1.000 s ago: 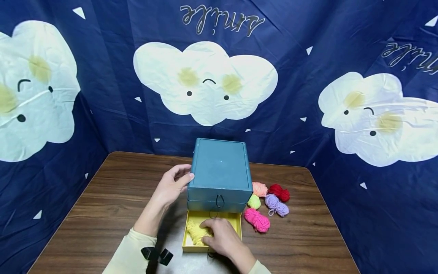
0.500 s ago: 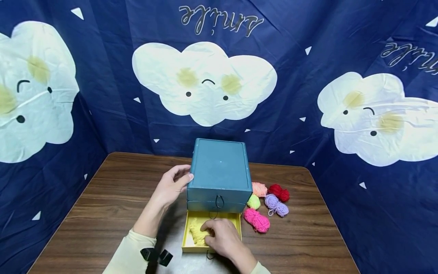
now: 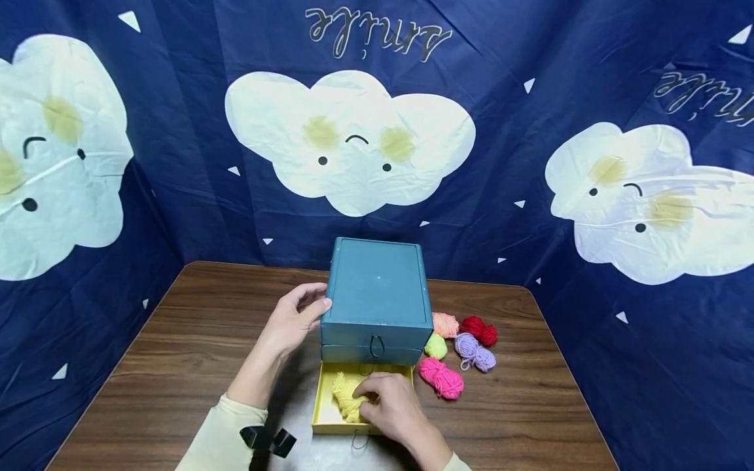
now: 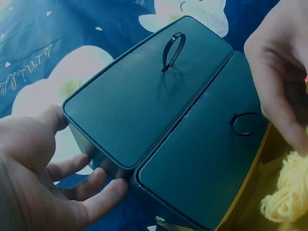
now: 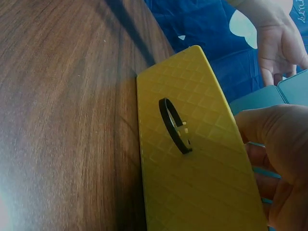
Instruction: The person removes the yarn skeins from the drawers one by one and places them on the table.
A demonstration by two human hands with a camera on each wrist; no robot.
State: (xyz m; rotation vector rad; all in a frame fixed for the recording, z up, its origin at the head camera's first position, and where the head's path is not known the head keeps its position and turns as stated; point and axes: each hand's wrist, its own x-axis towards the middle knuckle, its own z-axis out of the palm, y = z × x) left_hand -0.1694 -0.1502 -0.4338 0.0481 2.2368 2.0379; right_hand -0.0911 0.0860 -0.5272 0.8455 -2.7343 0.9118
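Note:
A teal drawer box (image 3: 377,281) with black loop pulls stands at the table's middle. Below its two teal fronts, a yellow drawer (image 3: 317,418) is pulled out toward me. My left hand (image 3: 294,317) rests against the box's left side, fingertips and thumb touching its edge in the left wrist view. Inside the drawer lies a skein of yellow yarn (image 3: 346,399). My right hand (image 3: 391,405) reaches over the drawer and pinches the skein's right side between thumb and fingers. In the right wrist view the drawer's front (image 5: 192,144) hides the yarn.
Right of the box lie several yarn skeins: peach (image 3: 445,324), red (image 3: 480,331), lilac (image 3: 474,353), lime green (image 3: 436,347) and hot pink (image 3: 442,378). Dark blue cloth with white clouds hangs around the wooden table (image 3: 206,327).
My right hand has shifted slightly right, and the yellow yarn has slid right and turned more upright within the drawer. The left hand stays against the box.

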